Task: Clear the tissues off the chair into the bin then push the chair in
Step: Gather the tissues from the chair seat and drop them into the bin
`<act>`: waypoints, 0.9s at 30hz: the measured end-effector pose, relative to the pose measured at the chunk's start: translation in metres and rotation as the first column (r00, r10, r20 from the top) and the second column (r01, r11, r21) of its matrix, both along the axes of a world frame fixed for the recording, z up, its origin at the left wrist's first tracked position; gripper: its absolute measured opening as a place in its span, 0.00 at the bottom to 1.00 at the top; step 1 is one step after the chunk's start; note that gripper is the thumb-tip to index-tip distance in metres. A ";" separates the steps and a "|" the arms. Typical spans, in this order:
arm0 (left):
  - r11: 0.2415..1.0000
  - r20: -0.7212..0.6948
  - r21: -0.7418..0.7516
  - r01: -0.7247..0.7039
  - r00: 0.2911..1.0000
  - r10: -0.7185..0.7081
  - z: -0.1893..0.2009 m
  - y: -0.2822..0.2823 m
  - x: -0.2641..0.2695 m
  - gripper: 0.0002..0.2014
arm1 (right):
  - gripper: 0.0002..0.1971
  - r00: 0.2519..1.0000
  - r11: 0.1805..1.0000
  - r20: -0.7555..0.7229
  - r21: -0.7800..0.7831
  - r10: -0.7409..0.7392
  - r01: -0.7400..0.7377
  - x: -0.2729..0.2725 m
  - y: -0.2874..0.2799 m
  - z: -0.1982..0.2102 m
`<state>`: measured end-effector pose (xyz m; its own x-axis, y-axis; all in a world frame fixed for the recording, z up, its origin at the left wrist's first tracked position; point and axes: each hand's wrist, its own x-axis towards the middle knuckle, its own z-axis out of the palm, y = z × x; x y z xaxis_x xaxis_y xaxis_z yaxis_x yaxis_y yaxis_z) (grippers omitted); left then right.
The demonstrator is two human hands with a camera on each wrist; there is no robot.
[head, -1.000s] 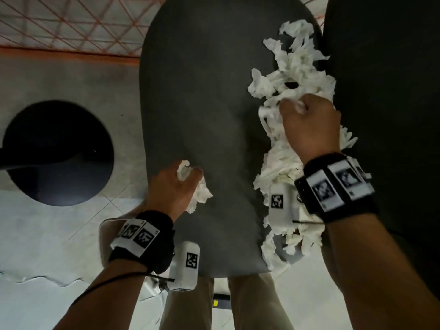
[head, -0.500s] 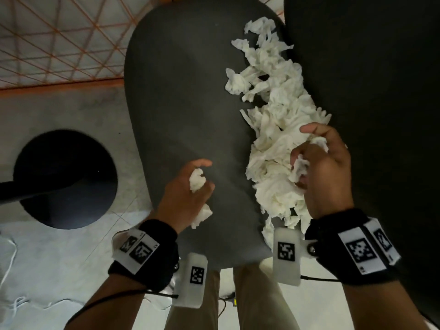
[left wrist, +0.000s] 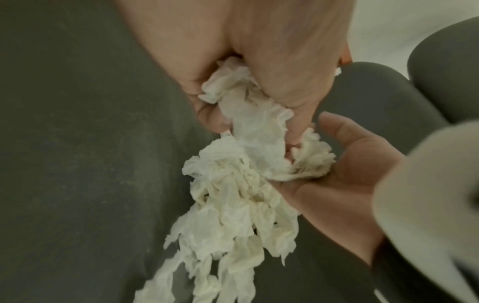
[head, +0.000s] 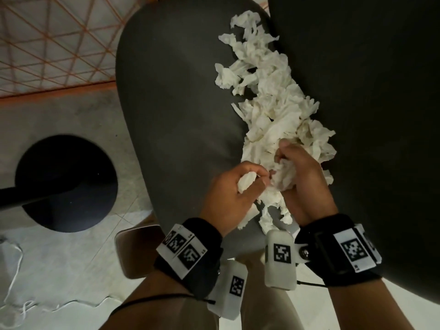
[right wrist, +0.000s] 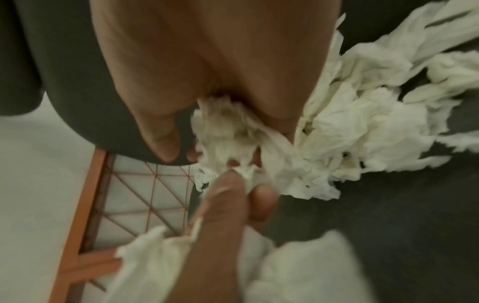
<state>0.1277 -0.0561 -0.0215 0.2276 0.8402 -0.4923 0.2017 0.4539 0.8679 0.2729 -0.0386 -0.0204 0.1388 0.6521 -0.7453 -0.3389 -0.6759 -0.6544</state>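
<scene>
White crumpled tissues (head: pixel 266 98) lie in a long pile down the right side of the dark grey chair seat (head: pixel 178 115), against the backrest (head: pixel 357 91). My left hand (head: pixel 257 179) grips a tissue wad (head: pixel 247 183) at the pile's near end. My right hand (head: pixel 283 160) is beside it, fingers curled round another wad (head: pixel 285 173). The two hands touch. The left wrist view shows tissue (left wrist: pixel 246 106) bunched in the left hand (left wrist: pixel 259 82), with the pile (left wrist: pixel 233 215) below. In the right wrist view the right hand (right wrist: pixel 220 82) clutches tissue (right wrist: pixel 228 127).
A round black object (head: pixel 66 184) stands on the pale floor left of the chair, with a black bar running to it. An orange wire grid (head: pixel 59 44) lies beyond it. A white cord (head: pixel 14 270) trails on the floor. My legs (head: pixel 262 306) are at the seat's front edge.
My left hand has moved right with its wad to meet my right hand. My right hand has drawn back along the pile towards the seat's near end, closing on tissue.
</scene>
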 end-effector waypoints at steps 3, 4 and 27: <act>0.999 -0.005 0.032 0.033 0.999 -0.033 -0.003 0.001 -0.010 0.03 | 0.11 0.983 0.984 -0.036 0.033 0.179 -0.177 -0.007 -0.010 -0.001; 0.998 -0.017 0.026 0.049 0.999 -0.048 -0.005 0.000 -0.015 0.03 | 0.14 0.971 0.973 -0.070 0.032 0.229 -0.227 -0.011 -0.013 -0.002; 0.940 -0.379 -0.178 -0.290 0.902 0.206 -0.007 -0.096 -0.001 0.13 | 0.15 0.888 0.887 -0.207 -0.135 0.410 -0.441 -0.040 -0.016 -0.013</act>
